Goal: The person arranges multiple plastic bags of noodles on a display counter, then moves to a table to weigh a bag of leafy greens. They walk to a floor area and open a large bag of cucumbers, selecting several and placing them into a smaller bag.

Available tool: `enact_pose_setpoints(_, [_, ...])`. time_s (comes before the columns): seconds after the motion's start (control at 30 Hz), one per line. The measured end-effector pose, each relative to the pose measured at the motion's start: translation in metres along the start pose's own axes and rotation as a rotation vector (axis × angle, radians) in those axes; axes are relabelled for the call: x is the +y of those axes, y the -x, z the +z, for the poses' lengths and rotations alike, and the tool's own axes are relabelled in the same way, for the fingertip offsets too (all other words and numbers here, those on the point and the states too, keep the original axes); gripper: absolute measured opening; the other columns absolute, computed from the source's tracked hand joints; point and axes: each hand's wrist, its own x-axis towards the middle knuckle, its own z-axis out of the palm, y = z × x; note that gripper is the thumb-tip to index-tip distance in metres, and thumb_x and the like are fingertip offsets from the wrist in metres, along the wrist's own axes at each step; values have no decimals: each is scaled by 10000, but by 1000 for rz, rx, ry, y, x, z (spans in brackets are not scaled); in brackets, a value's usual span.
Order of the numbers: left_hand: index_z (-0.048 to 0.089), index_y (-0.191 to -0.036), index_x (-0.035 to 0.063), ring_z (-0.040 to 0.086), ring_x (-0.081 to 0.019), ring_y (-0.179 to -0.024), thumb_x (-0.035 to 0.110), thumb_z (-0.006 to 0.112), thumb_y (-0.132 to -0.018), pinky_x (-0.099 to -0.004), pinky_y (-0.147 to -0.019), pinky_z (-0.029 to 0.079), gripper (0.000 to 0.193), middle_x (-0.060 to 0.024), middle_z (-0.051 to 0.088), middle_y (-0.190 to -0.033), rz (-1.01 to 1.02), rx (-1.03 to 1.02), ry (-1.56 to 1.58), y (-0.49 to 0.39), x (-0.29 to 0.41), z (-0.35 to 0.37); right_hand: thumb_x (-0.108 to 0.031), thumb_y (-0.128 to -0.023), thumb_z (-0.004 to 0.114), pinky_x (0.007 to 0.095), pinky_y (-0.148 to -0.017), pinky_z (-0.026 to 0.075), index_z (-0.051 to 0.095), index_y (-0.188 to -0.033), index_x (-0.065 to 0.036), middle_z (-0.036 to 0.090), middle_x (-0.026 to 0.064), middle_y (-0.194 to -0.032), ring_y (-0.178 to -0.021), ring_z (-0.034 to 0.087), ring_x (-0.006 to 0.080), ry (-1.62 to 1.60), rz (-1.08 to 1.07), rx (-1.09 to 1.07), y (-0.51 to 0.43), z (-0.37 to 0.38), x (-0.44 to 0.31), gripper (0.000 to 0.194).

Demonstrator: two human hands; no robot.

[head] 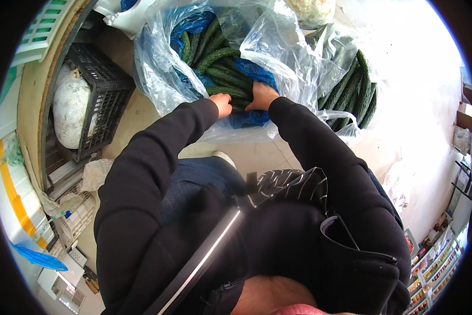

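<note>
Many dark green cucumbers [224, 76] lie in a large clear plastic bag [161, 75] with a blue plastic liner [255, 71], on the floor in front of me. My left hand [223, 105] rests at the near left edge of the cucumbers, fingers curled; whether it grips one is not clear. My right hand [262, 96] reaches in at the near right side, thumb spread and touching the cucumbers, its other fingers hidden among them and the blue liner. To the right, a second clear bag [330, 51] partly covers more cucumbers [350, 94].
A black plastic crate [102, 94] with a whitish winter melon [71, 110] stands at the left under a wooden board [35, 90]. Another large pale melon [312, 12] sits beyond the bags. Shelves of goods [436, 271] are at the lower right.
</note>
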Motion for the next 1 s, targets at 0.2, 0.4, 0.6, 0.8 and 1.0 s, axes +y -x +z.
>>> enact_pose_setpoints(0.2, [588,-1149,1,643,-281,-947,156,403,-919,-328,-721,547,334,-178,580,-1200,-403,-108,643,-1,27,-3,-419,-524,883,408,-896,475,517,-1166,54,621,255,-1076,-1049,587,398,-235,58,-46,6,11,-3,878])
enact_pose_setpoints(0.4, [558,-1058,19,496,-256,-1051,66,558,-817,-389,-822,518,246,-123,491,-1214,-640,54,1108,12,43,-13,-420,-509,889,393,-894,478,536,-1164,38,629,253,-1091,-1033,602,381,-140,15,-133,2,-1,-6,873])
enact_pose_setpoints(0.6, [569,-973,29,498,-245,-1036,17,563,-800,-391,-840,510,173,-108,502,-1146,-660,66,1157,14,40,-14,-437,-505,892,385,-877,482,548,-1142,46,645,239,-1057,-1020,615,362,-200,58,-264,-3,-4,0,871])
enact_pose_setpoints(0.8, [561,-945,42,516,-239,-995,48,558,-797,-393,-860,487,147,-97,545,-1000,-603,96,1245,20,34,-11,-300,-568,839,397,-848,488,563,-1112,23,648,244,-1010,-990,618,382,-291,48,-71,18,6,-6,690])
enact_pose_setpoints(1.0, [545,-1046,-4,545,-258,-966,52,477,-802,-366,-786,543,260,-149,559,-1121,-640,126,1247,17,18,-15,-223,-615,779,380,-851,488,526,-1206,26,647,236,-991,-970,624,366,-418,89,179,43,-8,-13,689])
